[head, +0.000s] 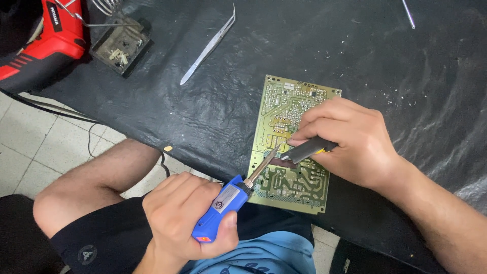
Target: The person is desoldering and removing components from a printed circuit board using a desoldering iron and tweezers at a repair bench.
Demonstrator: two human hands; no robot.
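Observation:
A yellow-green circuit board (284,106) lies solder side up on a black table cover (314,45), near its front edge. My left hand (185,215) grips the blue handle of a soldering iron (223,205); its metal tip reaches up to the middle of the board. My right hand (350,139) rests over the board's right side and holds a dark-handled tool with a yellow band (307,150), whose end meets the iron's tip.
Metal tweezers (209,46) lie on the cover at the back. A soldering iron stand with a coil and dirty sponge tray (120,43) sits back left beside a red power tool (48,43). My bare knee (91,187) and tiled floor (30,137) are at left.

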